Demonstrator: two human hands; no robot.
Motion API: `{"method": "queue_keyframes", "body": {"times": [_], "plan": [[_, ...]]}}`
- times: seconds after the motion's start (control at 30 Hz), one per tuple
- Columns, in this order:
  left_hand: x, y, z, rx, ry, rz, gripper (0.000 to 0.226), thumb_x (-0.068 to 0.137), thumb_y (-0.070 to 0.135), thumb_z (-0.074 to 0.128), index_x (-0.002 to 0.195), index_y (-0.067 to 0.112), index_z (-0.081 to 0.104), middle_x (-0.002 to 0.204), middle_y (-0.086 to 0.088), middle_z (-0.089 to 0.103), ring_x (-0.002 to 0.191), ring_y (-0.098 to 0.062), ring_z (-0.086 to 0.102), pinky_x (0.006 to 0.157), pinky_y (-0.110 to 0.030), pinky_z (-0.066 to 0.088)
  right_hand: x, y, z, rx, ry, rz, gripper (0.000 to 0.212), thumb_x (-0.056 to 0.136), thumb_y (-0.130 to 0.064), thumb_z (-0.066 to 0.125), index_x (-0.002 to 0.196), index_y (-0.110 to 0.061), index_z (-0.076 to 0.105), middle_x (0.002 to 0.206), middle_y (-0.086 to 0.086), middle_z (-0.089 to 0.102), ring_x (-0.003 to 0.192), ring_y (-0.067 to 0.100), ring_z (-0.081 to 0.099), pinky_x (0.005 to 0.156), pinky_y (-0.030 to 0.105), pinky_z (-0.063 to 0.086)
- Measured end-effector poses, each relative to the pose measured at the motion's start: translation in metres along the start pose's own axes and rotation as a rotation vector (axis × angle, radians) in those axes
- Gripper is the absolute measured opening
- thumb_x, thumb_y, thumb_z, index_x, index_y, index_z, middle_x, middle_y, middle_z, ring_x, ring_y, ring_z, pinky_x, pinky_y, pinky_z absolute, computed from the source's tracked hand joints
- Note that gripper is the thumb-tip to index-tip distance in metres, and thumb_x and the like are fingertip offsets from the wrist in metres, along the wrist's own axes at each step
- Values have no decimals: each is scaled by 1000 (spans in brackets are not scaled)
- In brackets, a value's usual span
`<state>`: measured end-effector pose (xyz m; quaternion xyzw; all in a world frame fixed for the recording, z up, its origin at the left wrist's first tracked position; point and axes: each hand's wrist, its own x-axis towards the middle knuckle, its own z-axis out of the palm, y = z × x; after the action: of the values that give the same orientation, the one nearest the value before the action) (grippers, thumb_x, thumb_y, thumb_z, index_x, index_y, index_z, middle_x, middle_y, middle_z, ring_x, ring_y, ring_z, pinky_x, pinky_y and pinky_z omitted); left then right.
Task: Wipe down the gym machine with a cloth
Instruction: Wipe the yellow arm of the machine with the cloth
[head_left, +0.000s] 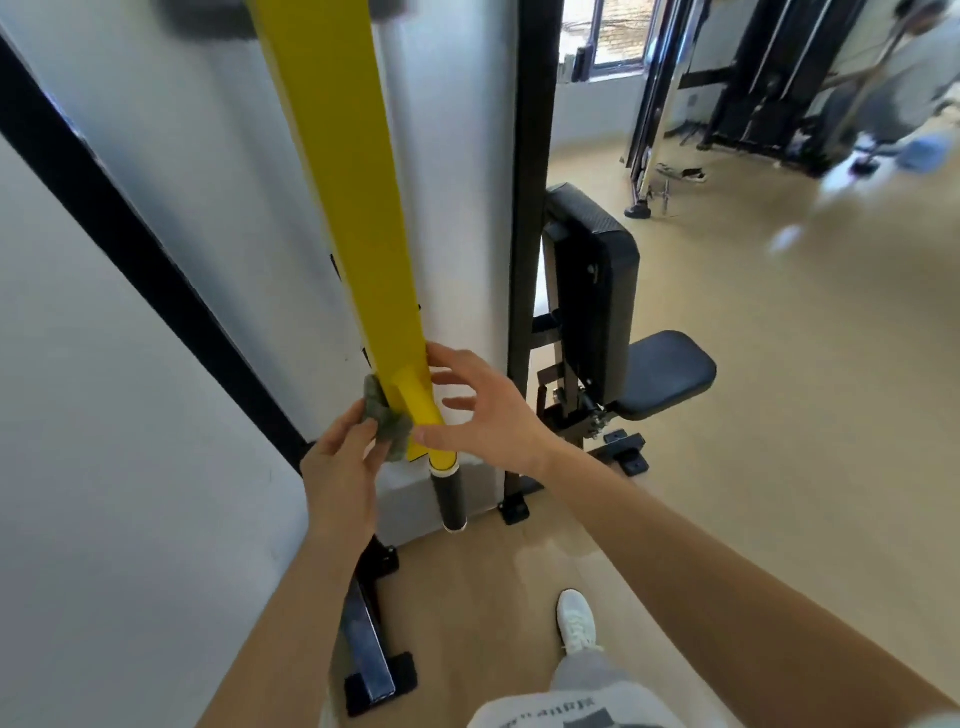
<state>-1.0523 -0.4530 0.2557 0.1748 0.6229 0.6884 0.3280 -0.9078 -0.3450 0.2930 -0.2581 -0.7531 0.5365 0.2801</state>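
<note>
- Bar close to white panel; open floor to the right.
- Left hand: fingers pinch cloth against bar's left edge.
- Right hand: fingers spread, touching right edge.

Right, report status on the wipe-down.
Left hand holds crumpled grey-green cloth against lower left side of long yellow metal bar. Right hand open, fingers spread at bar's right edge. Black handle grip just below.
</note>
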Motion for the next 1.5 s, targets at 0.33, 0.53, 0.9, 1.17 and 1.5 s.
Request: {"method": "queue_keyframes", "body": {"times": [0.33,0.53,0.9,1.17,1.5], "plan": [[15,-22,5,122,-123,-100,33,102,0,51,133,-1,61,117,-5,72,105,-12,71,79,-17,57,-3,1,-12,-8,12,42,85,80,-16,84,152,-24,40,140,-6,52,124,8,54,99,25,51],[25,-19,16,144,-107,-41,30,102,9,56,130,7,66,125,-8,71,116,-25,68,95,-32,55,-3,-2,-23,-56,-1,62,85,81,-19,84,153,-21,40,146,0,51,129,17,53,106,44,50],[31,-29,33,116,-185,-113,26,102,3,54,123,7,67,125,-13,70,118,-29,67,95,-34,55,-7,6,-26,-10,119,62,78,83,-13,79,151,-24,43,144,-2,54,128,12,52,106,38,50],[21,-2,38,128,-152,50,25,100,4,57,122,7,70,112,-6,75,105,-20,72,90,-32,58,-10,6,-19,49,201,65,73,80,-13,77,147,-26,49,140,-8,57,128,6,52,106,40,51],[45,-21,35,247,-146,-185,28,101,1,53,126,6,67,118,-12,72,109,-28,70,103,-47,54,-8,13,-6,81,221,38,72,82,-11,78,146,-25,48,139,-5,55,127,8,54,104,34,48]]}}
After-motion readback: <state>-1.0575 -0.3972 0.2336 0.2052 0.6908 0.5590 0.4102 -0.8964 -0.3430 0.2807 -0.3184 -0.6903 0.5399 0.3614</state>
